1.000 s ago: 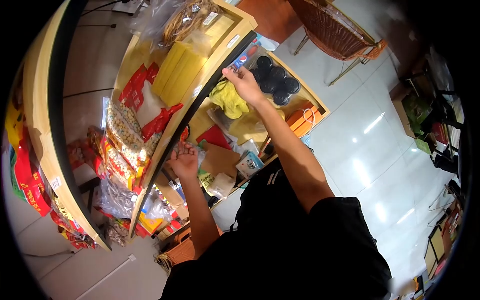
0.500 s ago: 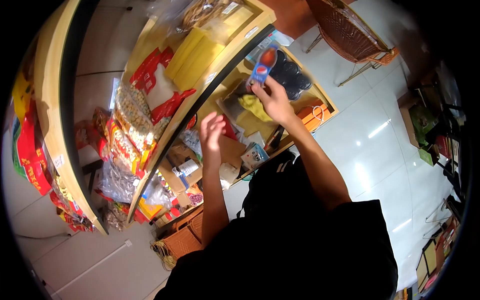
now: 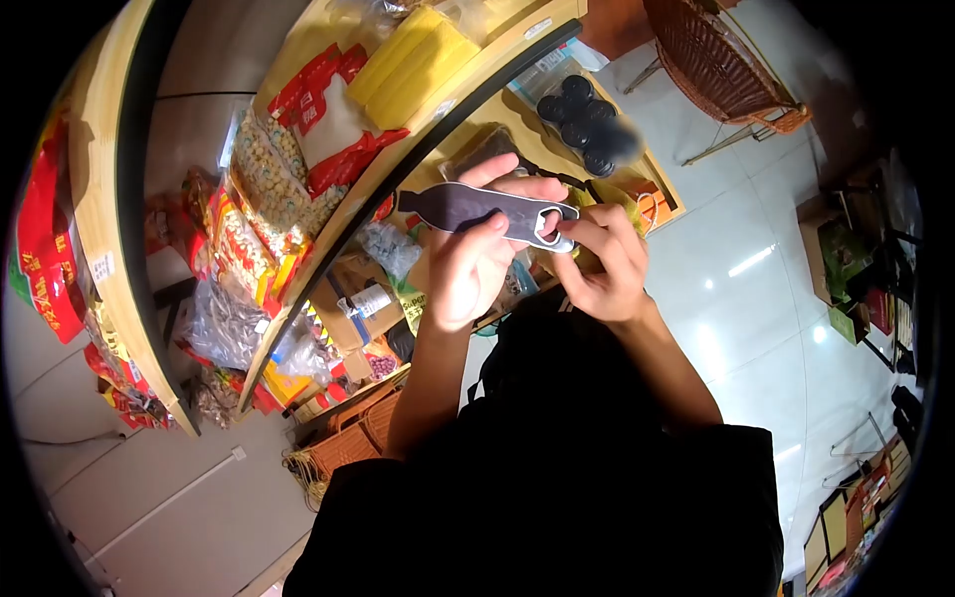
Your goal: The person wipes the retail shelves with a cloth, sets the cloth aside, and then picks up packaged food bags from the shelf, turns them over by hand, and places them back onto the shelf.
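A flat bottle-shaped bottle opener (image 3: 453,206) is held out over the shelf, its dark back face up and its metal-rimmed opening to the right. My left hand (image 3: 468,279) grips its body, with the thumb across the front edge and fingers behind. At the opening end, my right hand (image 3: 612,264) pinches the rim with curled fingers. Past my right hand, a yellow cloth-like item (image 3: 625,204) is partly hidden. Several dark round-topped items (image 3: 577,114) sit in the shelf corner beyond.
The wooden shelf edge (image 3: 438,124) runs diagonally past my hands. Above it lie a yellow block-like pack (image 3: 413,68) and a bag of popcorn-like pieces (image 3: 274,164). A cardboard box (image 3: 353,303) stands lower left. At the upper right, a wicker basket (image 3: 711,65) stands on legs.
The bottle opener has moved left and turned over from its blue printed face to its dark back. My left hand, empty before, now grips it too; my right hand has shifted to its opening end.
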A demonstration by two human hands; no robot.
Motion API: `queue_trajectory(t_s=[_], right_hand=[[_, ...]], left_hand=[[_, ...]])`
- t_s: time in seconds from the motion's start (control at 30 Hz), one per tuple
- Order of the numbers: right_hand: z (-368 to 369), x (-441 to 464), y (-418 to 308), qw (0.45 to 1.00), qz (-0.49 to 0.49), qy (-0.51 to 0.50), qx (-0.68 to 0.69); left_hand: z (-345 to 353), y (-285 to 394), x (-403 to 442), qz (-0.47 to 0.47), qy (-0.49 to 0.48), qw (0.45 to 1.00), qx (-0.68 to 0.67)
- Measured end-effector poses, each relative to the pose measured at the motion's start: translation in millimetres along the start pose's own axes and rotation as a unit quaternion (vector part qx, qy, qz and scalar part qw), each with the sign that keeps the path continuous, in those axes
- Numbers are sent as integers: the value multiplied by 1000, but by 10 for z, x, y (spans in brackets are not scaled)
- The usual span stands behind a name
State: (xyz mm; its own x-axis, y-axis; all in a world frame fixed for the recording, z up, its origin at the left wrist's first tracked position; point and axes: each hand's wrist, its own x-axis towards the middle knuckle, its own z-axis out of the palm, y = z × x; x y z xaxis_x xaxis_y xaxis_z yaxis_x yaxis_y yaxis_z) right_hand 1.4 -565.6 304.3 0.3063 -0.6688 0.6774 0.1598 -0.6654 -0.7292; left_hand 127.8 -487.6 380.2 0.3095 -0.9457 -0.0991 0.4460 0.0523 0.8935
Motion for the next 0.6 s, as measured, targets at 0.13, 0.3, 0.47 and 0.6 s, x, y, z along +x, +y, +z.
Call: queue_trajectory(t_s=[0.13, 0.3, 0.47, 0.6], right_hand=[[-41, 27, -70, 999, -21, 11, 42], [67, 23, -48, 997, 59, -8, 39], [199, 3, -30, 982, 164, -77, 45], [333, -15, 33, 947, 274, -136, 96]], left_hand=[[68, 67, -11, 1, 7, 998, -69], [3, 84, 14, 38, -3, 999, 2], [-118, 16, -3, 56, 29, 978, 196], [-273, -129, 70, 58, 60, 929, 361]])
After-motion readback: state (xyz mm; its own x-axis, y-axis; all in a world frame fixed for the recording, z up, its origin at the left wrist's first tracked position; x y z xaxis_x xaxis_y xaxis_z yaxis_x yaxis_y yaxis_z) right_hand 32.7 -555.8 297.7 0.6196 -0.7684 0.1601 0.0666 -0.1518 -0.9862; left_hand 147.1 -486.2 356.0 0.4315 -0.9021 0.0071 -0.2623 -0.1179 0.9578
